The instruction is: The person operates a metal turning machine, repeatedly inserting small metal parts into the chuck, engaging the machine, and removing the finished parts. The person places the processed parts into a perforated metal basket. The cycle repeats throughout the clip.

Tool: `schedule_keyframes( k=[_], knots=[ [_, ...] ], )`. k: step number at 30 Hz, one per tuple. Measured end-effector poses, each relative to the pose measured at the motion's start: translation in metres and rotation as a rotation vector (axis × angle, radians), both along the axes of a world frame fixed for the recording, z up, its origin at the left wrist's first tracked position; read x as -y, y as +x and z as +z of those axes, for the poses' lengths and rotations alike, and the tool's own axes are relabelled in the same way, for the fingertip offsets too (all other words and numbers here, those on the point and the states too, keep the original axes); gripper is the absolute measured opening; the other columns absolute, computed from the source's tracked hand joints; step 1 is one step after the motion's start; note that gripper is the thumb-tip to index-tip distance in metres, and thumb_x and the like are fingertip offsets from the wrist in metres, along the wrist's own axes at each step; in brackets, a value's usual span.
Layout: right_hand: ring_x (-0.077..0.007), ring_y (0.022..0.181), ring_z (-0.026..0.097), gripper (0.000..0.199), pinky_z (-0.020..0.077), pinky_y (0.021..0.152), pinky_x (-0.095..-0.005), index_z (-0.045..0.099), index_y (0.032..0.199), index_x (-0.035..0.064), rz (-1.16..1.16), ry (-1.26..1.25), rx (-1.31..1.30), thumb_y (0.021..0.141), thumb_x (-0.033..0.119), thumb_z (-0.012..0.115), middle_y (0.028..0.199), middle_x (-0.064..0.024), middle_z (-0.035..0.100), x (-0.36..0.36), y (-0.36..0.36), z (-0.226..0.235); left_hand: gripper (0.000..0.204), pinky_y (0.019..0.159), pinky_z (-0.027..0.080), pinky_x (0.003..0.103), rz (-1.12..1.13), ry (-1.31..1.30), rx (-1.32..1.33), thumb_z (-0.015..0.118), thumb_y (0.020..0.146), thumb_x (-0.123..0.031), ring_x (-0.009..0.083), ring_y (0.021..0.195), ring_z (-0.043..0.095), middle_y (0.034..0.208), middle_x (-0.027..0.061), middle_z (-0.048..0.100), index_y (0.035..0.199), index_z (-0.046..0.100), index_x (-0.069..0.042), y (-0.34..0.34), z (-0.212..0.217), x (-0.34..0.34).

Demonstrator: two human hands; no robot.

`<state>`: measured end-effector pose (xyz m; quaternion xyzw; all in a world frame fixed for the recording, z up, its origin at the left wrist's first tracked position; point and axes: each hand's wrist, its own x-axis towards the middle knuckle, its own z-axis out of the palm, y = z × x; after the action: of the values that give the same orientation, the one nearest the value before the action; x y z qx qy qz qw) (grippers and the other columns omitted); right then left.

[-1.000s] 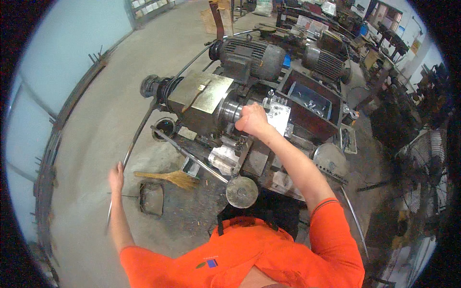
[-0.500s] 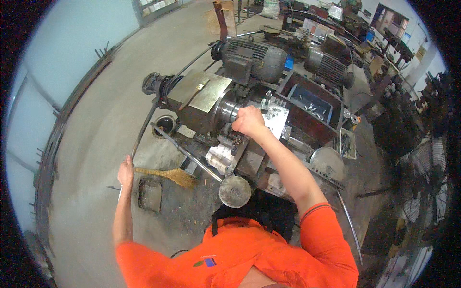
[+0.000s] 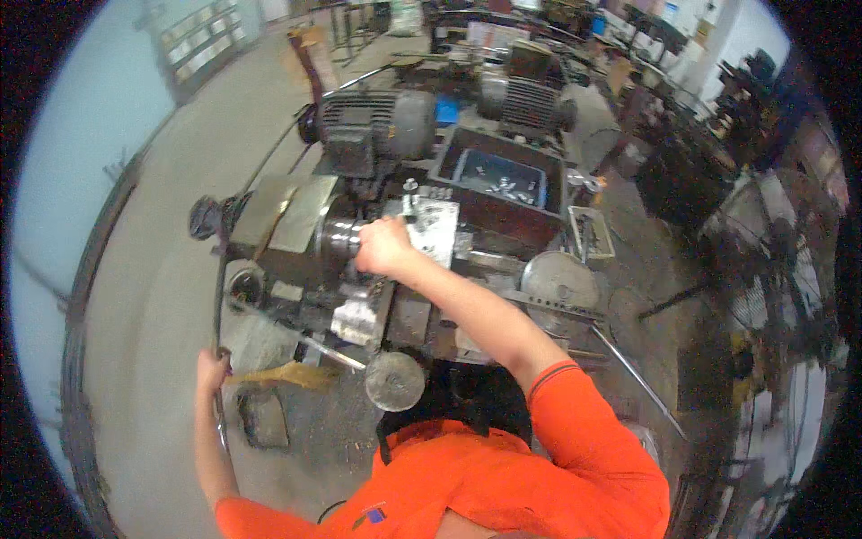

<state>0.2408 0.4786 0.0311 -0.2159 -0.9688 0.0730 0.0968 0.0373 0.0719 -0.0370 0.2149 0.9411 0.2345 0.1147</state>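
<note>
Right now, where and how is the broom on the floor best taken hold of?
Probably by its narrow handle, from above and the left: the broom lies low with that end toward the left hand and its bristles flaring to the right. That hand grips the rod, so it would have to let go first.

Straw broom (image 3: 301,375) near a dark-rimmed pan (image 3: 264,417).

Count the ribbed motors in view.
2: near ribbed motor behind the plate-topped housing; far ribbed motor beyond the dark-walled bin. More may be hidden in the background.
</note>
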Motion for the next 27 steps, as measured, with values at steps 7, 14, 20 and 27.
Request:
schedule_keyframes(
  k=[7,14,20,27],
  knots=[
    [-0.0297,0.075,0.063,0.031,0.0489,0.066,-0.0371,0.070,0.075,0.0098,-0.051,-0.326,-0.235,0.056,0.032,0.061,0.075,-0.0145,0.064,-0.081,0.049,0.022,0.016,0.047,0.045,0.029,0.040,0.264,0.193,0.060,0.077,-0.011,0.0158,0.051,0.055,0.062,0.0077,0.054,0.085,0.055,0.001,0.000,-0.013,-0.006],
    [-0.0335,0.085,0.063,0.030,0.0490,0.078,-0.0404,0.068,0.076,0.0047,-0.434,-0.244,-0.286,0.061,0.030,0.062,0.086,-0.0224,0.063,-0.269,0.129,-0.066,0.014,0.048,0.045,0.031,0.156,0.394,0.252,0.057,0.074,-0.010,0.0164,0.052,0.054,0.066,0.0088,0.054,0.084,0.054,0.000,-0.010,-0.034,0.000],
    [-0.0295,0.082,0.063,0.027,0.0491,0.071,-0.0361,0.066,0.075,0.0053,-0.822,-0.419,-0.306,0.058,0.026,0.062,0.083,-0.0178,0.064,-0.324,0.144,-0.114,0.011,0.050,0.044,0.031,0.168,0.297,0.194,0.058,0.072,-0.008,0.0168,0.053,0.054,0.066,0.0065,0.055,0.081,0.056,-0.002,-0.017,-0.040,0.016],
    [-0.0305,0.083,0.064,0.028,0.0493,0.075,-0.0365,0.069,0.081,0.0054,-0.748,-0.450,-0.336,0.060,0.023,0.062,0.087,-0.0168,0.066,-0.307,0.160,-0.094,0.010,0.049,0.042,0.029,0.209,0.362,0.251,0.057,0.069,-0.009,0.0148,0.054,0.053,0.061,0.0047,0.055,0.075,0.058,-0.001,0.000,-0.018,-0.007]
  ],
)
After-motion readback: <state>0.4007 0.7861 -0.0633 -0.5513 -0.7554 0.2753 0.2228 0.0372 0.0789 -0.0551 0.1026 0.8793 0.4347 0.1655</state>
